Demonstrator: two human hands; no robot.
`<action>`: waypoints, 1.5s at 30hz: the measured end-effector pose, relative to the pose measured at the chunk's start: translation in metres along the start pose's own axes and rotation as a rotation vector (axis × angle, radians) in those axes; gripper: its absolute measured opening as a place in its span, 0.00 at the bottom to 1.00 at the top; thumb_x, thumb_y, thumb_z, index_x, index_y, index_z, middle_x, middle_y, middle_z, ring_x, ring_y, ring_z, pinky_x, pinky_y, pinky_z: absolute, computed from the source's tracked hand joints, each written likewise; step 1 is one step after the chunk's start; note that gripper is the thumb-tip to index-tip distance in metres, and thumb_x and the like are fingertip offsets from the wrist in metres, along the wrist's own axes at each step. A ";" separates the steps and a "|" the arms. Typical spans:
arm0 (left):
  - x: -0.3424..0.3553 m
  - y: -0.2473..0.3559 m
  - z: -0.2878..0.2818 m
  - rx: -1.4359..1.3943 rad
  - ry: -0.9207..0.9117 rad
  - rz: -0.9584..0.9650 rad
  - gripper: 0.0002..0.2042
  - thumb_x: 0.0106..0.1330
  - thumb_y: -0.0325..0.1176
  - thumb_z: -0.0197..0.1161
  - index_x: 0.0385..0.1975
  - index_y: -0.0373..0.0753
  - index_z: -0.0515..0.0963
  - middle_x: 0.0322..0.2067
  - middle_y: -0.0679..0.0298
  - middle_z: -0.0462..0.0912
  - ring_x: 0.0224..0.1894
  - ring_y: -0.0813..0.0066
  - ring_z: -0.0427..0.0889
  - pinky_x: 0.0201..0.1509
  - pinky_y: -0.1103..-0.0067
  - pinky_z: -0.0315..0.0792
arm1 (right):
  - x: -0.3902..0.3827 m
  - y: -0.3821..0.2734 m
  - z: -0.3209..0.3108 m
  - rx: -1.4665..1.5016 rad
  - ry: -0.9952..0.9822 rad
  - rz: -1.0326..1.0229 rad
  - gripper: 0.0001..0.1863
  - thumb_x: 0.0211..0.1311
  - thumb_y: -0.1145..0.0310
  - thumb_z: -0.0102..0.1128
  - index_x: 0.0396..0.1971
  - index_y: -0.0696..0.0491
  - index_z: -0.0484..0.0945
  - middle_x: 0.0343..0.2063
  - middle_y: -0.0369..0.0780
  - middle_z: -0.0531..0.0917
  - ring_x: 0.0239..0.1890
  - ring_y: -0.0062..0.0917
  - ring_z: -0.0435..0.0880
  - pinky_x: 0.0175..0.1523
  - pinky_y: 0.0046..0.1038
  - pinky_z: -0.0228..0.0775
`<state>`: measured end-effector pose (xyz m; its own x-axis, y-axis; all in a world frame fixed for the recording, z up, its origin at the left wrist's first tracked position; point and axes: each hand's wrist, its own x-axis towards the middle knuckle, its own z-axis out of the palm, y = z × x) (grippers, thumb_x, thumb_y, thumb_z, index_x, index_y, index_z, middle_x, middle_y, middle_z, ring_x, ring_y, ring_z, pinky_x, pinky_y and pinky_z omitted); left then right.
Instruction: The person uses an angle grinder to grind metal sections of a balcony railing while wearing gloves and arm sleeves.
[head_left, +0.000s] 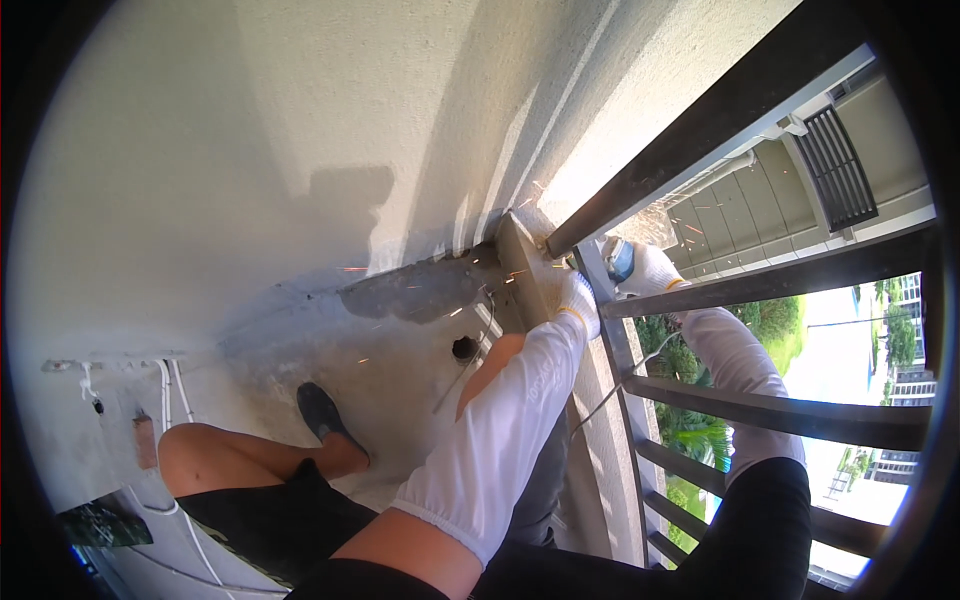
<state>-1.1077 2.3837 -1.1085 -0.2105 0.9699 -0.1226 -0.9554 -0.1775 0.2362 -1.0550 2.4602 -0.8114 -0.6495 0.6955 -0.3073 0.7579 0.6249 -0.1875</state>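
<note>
Beside the pale wall [330,110], a dark railing [720,118] rises along a concrete ledge [522,265]. Beyond its bars, the right hand [652,270] appears closed around a blue tool [620,262] by the railing's corner; the left hand [577,292] is nearby, grip hidden. Sparks [353,268] suggest grinding, seemingly needing steady pressure next. No container shows.

Two gloved hands [577,292] [652,268], two white sleeves [505,425] [735,358] and one dark shoe [322,412] show on the person, with one round hole [465,348] and one slatted grille [838,168] nearby.
</note>
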 end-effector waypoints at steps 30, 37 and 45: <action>-0.037 0.062 0.106 -0.289 0.300 -0.110 0.24 0.85 0.49 0.44 0.63 0.42 0.80 0.63 0.57 0.85 0.72 0.55 0.78 0.80 0.54 0.70 | 0.010 -0.019 -0.022 0.110 0.024 -0.072 0.29 0.42 0.59 0.85 0.47 0.55 0.88 0.41 0.52 0.92 0.48 0.48 0.93 0.57 0.42 0.84; -0.035 0.043 0.113 -0.310 0.301 -0.149 0.23 0.84 0.47 0.43 0.61 0.47 0.84 0.58 0.67 0.90 0.58 0.62 0.87 0.71 0.64 0.76 | 0.012 0.008 -0.020 0.094 0.033 -0.114 0.28 0.41 0.64 0.84 0.47 0.54 0.89 0.42 0.50 0.93 0.49 0.45 0.93 0.58 0.39 0.84; -0.051 0.045 0.153 -0.265 0.293 -0.220 0.25 0.87 0.45 0.39 0.67 0.41 0.79 0.68 0.60 0.83 0.69 0.62 0.81 0.78 0.61 0.72 | 0.001 0.025 -0.024 0.029 -0.022 -0.042 0.28 0.37 0.63 0.83 0.44 0.55 0.89 0.40 0.52 0.93 0.47 0.48 0.93 0.56 0.40 0.85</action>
<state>-1.1081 2.3518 -0.9439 -0.0102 0.9079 -0.4191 -0.9960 -0.0465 -0.0765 -1.0379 2.4849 -0.7938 -0.6792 0.6608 -0.3194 0.7319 0.6422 -0.2278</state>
